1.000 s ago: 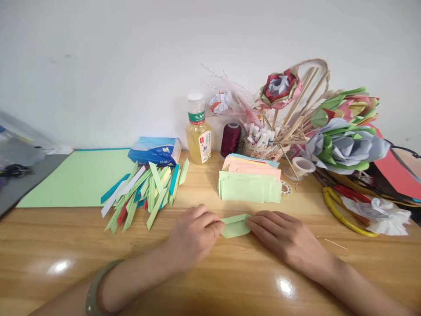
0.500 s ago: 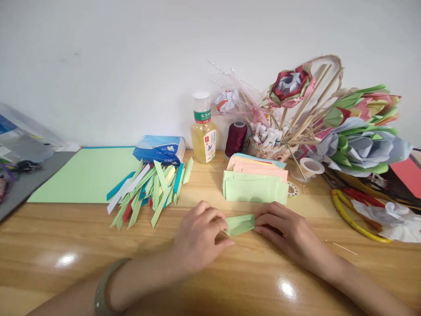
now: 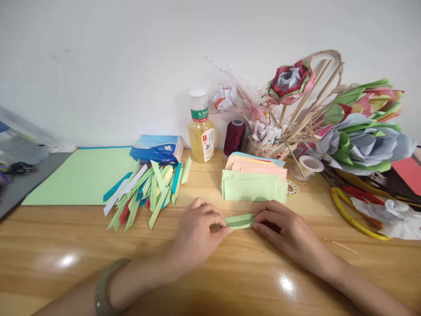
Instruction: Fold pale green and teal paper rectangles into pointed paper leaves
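Note:
A small light green paper strip [image 3: 240,221] lies on the wooden table between my hands, its long edges folded inward with a darker channel along the middle. My left hand [image 3: 202,230] pinches its left end between thumb and fingers. At the right end, my right hand [image 3: 283,226] grips the paper the same way, fingertips partly hiding it. Just behind stands a stack of cut paper rectangles [image 3: 255,186], green in front, pink and blue at the back. Left of my left hand is a heap of folded paper strips [image 3: 148,193] in green, blue, white and red.
A large green sheet [image 3: 75,177] and a blue tissue pack [image 3: 157,149] lie at the left. Along the wall stand a bottle of yellow liquid [image 3: 201,131], a maroon thread spool [image 3: 234,137] and paper flowers [image 3: 368,140]. Yellow-handled scissors [image 3: 348,219] lie at the right.
The near long edge of the green strip has been folded up and inward, so the strip looks narrower. Both hands keep hold of its ends; the view has shifted slightly.

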### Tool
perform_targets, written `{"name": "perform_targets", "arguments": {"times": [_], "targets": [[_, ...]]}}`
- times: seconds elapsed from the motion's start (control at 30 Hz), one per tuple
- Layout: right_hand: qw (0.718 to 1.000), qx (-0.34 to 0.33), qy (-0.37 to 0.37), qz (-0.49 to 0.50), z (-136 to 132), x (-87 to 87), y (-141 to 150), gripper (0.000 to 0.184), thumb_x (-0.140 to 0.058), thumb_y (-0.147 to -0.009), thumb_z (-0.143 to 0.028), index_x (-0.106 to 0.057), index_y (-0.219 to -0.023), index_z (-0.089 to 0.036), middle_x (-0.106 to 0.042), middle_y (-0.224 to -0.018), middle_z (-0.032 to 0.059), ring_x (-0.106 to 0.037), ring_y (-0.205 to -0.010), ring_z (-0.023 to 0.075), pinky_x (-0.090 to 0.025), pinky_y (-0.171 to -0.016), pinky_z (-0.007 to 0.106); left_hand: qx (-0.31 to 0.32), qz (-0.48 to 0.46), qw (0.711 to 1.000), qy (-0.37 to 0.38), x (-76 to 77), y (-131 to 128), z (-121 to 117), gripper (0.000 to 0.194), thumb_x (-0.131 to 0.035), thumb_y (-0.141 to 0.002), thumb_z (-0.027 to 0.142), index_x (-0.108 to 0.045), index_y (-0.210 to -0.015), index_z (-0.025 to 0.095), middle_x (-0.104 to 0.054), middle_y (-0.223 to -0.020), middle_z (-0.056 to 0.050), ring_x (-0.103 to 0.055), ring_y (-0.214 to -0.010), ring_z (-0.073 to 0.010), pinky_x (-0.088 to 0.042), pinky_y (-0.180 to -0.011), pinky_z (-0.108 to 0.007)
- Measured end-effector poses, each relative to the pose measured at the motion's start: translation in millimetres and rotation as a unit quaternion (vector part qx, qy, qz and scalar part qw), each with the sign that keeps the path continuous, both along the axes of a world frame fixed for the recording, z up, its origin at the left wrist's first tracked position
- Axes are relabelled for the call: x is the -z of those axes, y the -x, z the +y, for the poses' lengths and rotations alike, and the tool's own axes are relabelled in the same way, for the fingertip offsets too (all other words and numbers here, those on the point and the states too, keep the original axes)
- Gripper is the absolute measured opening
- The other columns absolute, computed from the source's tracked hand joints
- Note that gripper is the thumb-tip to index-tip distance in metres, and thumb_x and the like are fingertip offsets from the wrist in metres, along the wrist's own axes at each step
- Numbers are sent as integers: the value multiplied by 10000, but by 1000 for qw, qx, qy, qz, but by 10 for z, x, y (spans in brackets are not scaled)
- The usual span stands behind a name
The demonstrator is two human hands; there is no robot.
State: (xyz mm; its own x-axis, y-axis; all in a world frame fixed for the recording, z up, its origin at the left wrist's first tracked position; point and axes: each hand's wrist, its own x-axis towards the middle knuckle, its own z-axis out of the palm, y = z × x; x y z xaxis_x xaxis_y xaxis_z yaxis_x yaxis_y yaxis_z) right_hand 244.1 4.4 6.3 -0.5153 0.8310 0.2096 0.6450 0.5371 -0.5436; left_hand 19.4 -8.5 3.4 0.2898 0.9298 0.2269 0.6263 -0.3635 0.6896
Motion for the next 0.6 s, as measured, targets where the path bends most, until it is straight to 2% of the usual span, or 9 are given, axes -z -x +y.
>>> {"name": "perform_targets", "arguments": {"times": [0.17, 0.33, 0.6], "targets": [[1000, 13, 22, -6, -5, -10, 12, 156, -498, -888, -223, -608, -779, -213, -607, -850, 39, -589, -777, 177, -488, -661, 308, 4, 12, 999, 29, -22, 5, 24, 118, -722, -721, 129, -665, -646, 199, -664, -763, 6, -506, -800, -189, -439, -728, -354], [1000, 20, 6, -22, 1, -36, 63, 160, -485, -883, -203, -574, -750, -203, -593, -793, 36, -579, -739, 175, -475, -636, 300, 9, 39, 999, 34, -24, -7, 28, 128, -659, -773, 133, -647, -655, 182, -647, -782, -10, -481, -813, -200, -427, -735, -374], [998, 51, 6, -39, -8, -41, 117, 142, -502, -842, -170, -541, -708, -200, -571, -761, 24, -557, -692, 166, -449, -605, 287, -7, 101, 994, 34, -32, -80, 46, 157, -666, -710, 90, -581, -605, 170, -617, -753, -11, -480, -831, -210, -431, -747, -375]]}}
